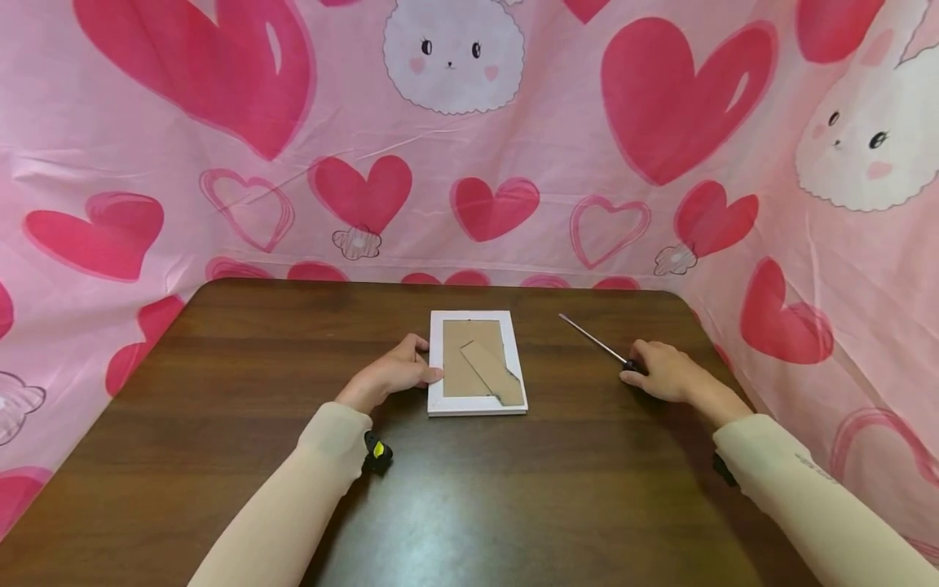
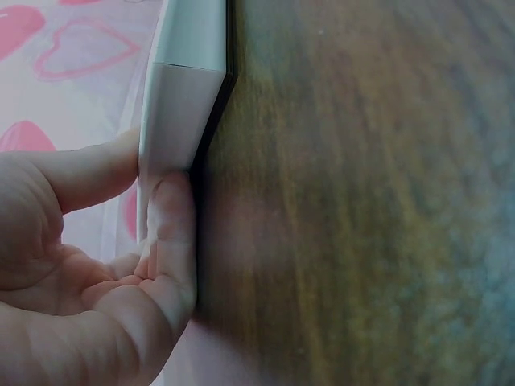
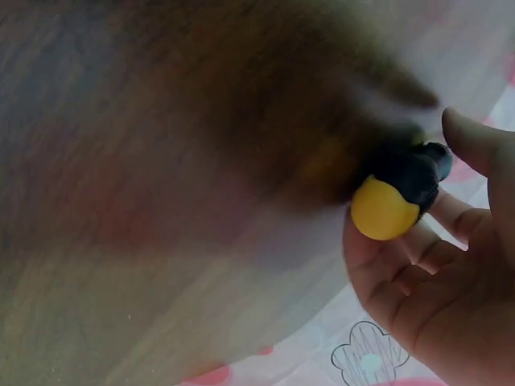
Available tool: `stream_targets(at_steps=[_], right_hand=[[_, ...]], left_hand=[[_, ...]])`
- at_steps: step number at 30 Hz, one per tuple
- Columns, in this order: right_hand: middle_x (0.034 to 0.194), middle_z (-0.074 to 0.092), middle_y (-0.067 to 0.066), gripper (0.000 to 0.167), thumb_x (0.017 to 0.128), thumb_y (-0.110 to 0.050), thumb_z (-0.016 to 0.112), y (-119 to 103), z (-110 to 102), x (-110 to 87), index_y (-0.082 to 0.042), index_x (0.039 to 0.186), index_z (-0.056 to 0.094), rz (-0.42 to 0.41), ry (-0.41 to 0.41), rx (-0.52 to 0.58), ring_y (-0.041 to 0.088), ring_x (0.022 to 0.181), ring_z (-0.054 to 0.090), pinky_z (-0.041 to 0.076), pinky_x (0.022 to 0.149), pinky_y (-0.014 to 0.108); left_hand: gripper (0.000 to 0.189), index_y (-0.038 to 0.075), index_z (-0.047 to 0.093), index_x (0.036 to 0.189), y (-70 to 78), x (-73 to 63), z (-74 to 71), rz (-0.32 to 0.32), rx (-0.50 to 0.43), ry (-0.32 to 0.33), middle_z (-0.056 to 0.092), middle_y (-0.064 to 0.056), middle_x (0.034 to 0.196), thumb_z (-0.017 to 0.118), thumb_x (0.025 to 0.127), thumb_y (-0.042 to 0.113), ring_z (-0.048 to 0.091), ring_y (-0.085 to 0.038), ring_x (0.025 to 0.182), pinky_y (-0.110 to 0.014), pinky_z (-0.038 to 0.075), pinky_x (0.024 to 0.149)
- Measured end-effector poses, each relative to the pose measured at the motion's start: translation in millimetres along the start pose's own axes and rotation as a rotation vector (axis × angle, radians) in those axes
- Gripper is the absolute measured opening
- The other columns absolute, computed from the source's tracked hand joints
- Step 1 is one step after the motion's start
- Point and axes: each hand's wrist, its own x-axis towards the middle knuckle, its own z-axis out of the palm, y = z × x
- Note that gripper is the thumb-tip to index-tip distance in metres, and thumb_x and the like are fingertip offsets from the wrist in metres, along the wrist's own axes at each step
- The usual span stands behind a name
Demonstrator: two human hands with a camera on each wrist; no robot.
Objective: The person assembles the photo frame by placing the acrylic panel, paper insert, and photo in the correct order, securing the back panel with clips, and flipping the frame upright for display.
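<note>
A white picture frame [image 1: 455, 377] lies face down on the table, its brown backing board and angled easel leg [image 1: 487, 368] facing up. At its left side my left hand [image 1: 396, 368] pinches the edge, thumb on the top face and curled fingers against the side, as the left wrist view shows closely. To the right, my right hand [image 1: 666, 371] holds a screwdriver by its black and yellow handle [image 3: 385, 207]. The thin metal shaft [image 1: 590, 336] points away and to the left, along the tabletop. In the head view the hand covers most of the handle.
The dark brown wooden table [image 1: 513, 497] has rounded far corners. Pink cloth [image 1: 557, 147] printed with hearts and rabbit faces hangs behind it and along both sides. A black wrist device with a yellow mark [image 1: 378, 450] sits at the left cuff.
</note>
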Motion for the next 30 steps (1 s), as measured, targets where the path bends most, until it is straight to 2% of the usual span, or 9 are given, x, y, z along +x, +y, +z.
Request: stream_targets(at_steps=[6, 12, 21, 26, 30], right_hand=[[0.093, 0.065, 0.013, 0.028, 0.096, -0.02, 0.078, 3, 5, 1.8, -0.001, 0.104, 0.059, -0.028, 0.052, -0.021, 0.035, 0.089, 0.066, 0.053, 0.08, 0.06], [0.092, 0.067, 0.012, 0.024, 0.096, -0.016, 0.077, 4, 6, 2.1, -0.001, 0.104, 0.06, -0.053, 0.062, -0.025, 0.036, 0.089, 0.067, 0.053, 0.08, 0.06], [0.092, 0.066, 0.01, 0.015, 0.101, -0.009, 0.069, 2, 2, 3.0, -0.001, 0.107, 0.058, -0.062, 0.072, 0.035, 0.032, 0.085, 0.064, 0.052, 0.077, 0.056], [0.096, 0.067, 0.011, 0.013, 0.106, -0.009, 0.06, -11, -11, 10.6, 0.001, 0.114, 0.057, -0.061, 0.077, 0.093, 0.031, 0.09, 0.063, 0.05, 0.081, 0.054], [0.104, 0.07, 0.011, 0.017, 0.109, -0.013, 0.056, -28, -22, 21.7, -0.001, 0.12, 0.06, -0.068, 0.078, 0.113, 0.032, 0.098, 0.065, 0.05, 0.089, 0.054]], left_hand=[[0.065, 0.0, 0.034, 0.148, -1.1, 0.9, 1.2, 0.006, -0.004, -0.002, 0.057, -0.014, 0.104, 0.073, 0.1, 0.02, 0.068, -0.03, 0.105, -0.049, 0.048, 0.109], [0.065, 0.001, 0.034, 0.147, -2.6, 0.8, 0.3, 0.003, 0.006, -0.004, 0.057, -0.014, 0.104, 0.073, 0.1, 0.021, 0.067, -0.029, 0.105, -0.049, 0.047, 0.109], [0.063, -0.001, 0.034, 0.147, -3.6, 1.6, 0.0, 0.009, -0.004, -0.007, 0.058, -0.015, 0.104, 0.072, 0.1, 0.02, 0.068, -0.031, 0.105, -0.05, 0.048, 0.108], [0.063, -0.001, 0.034, 0.147, -4.2, 2.1, -0.5, 0.012, -0.016, -0.004, 0.058, -0.015, 0.104, 0.072, 0.101, 0.018, 0.067, -0.031, 0.104, -0.049, 0.05, 0.107], [0.062, -0.002, 0.033, 0.147, -4.0, 1.5, -1.1, 0.015, -0.021, -0.003, 0.058, -0.015, 0.105, 0.071, 0.101, 0.017, 0.068, -0.031, 0.104, -0.049, 0.05, 0.107]])
